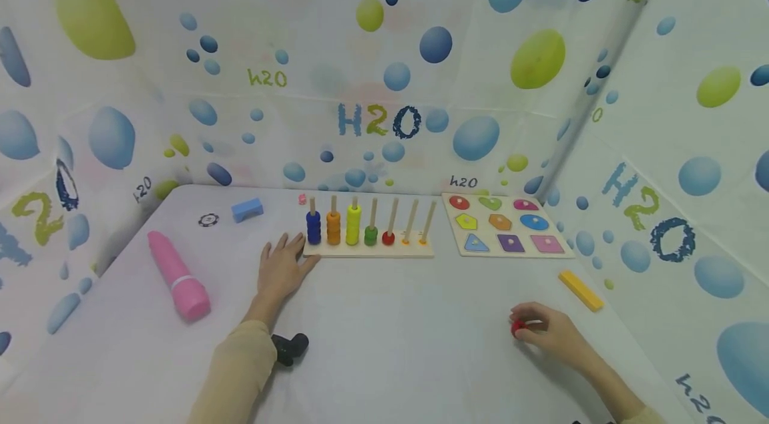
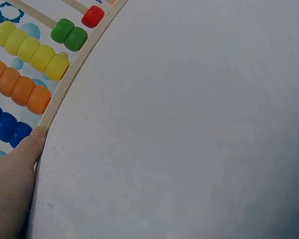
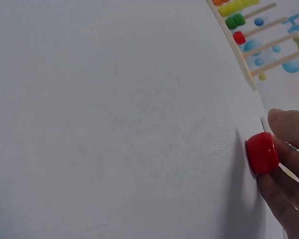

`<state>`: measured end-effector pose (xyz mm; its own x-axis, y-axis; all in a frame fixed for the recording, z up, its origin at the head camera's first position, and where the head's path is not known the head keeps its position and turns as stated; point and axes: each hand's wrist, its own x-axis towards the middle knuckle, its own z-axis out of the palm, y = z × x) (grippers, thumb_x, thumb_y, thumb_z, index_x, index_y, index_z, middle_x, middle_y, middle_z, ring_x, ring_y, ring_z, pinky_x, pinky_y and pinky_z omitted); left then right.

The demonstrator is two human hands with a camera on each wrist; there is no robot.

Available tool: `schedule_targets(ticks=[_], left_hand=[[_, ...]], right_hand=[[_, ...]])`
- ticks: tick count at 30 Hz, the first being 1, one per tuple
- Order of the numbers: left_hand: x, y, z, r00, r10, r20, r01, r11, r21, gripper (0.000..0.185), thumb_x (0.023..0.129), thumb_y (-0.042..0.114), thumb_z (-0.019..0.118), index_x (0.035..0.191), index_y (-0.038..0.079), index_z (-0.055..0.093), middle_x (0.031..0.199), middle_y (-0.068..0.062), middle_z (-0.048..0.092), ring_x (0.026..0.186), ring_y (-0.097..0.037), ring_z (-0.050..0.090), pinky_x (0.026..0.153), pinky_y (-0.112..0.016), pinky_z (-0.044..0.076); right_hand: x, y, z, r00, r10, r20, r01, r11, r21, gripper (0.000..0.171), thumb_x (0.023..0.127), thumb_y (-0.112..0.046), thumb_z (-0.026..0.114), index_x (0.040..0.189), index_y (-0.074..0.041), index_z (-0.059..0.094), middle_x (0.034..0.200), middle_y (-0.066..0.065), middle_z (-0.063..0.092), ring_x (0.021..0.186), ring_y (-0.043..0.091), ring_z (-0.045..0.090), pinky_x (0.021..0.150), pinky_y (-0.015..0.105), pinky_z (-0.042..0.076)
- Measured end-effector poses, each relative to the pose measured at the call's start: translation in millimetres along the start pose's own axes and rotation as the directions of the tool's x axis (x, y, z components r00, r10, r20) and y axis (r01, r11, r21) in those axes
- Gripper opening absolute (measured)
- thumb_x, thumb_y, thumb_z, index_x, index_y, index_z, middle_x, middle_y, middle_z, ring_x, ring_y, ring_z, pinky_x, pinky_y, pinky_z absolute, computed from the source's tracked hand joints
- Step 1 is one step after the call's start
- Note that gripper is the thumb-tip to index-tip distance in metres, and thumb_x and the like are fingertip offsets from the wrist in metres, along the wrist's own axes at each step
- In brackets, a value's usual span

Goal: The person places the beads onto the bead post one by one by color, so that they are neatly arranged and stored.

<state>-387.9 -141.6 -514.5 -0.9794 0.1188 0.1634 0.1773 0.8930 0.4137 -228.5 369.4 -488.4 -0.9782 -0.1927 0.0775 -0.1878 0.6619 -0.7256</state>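
Here, each item is listed as it is seen on the white table (image 1: 384,344).

Right hand: the right hand (image 1: 549,332) is rested on the table near its right front; a red bead (image 1: 518,327) is pinched between the curled thumb and fingertips (image 3: 284,122), close to the table surface.

Red bead: it is found at the right front of the table, well apart from the bead rack (image 1: 368,249), and is shown clearly in the right wrist view (image 3: 261,152) against the fingers.

Left hand: the left hand (image 1: 282,268) is laid flat on the table with fingers straight and slightly spread; nothing is gripped, and the left end of the rack's wooden base is touched by a fingertip (image 2: 32,142).

Bead rack: seven upright pegs are carried on a wooden base; blue beads (image 1: 314,227), orange beads (image 1: 333,228), yellow beads (image 1: 353,224), green beads (image 1: 371,235) and a single red bead on a peg (image 1: 388,238) are stacked from left to right, and the last two pegs are bare.

Shape board: a wooden shape puzzle (image 1: 506,232) is placed just right of the rack.

Other things: a pink cylinder (image 1: 177,275), a blue block (image 1: 247,209), a yellow bar (image 1: 580,290) and a small black object (image 1: 290,347) beside the left sleeve are scattered around.
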Motion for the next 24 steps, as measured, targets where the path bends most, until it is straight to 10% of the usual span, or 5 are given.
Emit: schedule_targets(ticks=[9,24], left_hand=[[0.4,-1.1,0.4,1.000,-0.002,0.005,0.002,1.000,-0.007,0.070,0.091,0.050,0.055,0.141,0.002,0.041,0.146,-0.016,0.038,0.139,-0.040,0.018,0.111,-0.059,0.000],[0.5,-2.2,2.3,1.000,-0.008,0.002,0.008,1.000,-0.006,0.071,0.091,0.052,0.054,0.141,0.003,0.041,0.146,-0.015,0.038,0.139,-0.039,0.017,0.111,-0.059,0.000]], right_hand=[[-1,-4,6,0.997,0.066,-0.046,-0.070,0.993,-0.090,0.029,0.079,-0.011,0.076,0.106,-0.010,0.065,0.101,0.000,0.067,0.091,0.013,0.063,0.080,0.027,0.055],[72,-46,36,0.982,-0.159,-0.101,0.156,0.987,-0.041,0.027,0.084,-0.008,0.071,0.110,-0.008,0.064,0.105,0.002,0.067,0.097,0.018,0.064,0.085,0.035,0.054]])
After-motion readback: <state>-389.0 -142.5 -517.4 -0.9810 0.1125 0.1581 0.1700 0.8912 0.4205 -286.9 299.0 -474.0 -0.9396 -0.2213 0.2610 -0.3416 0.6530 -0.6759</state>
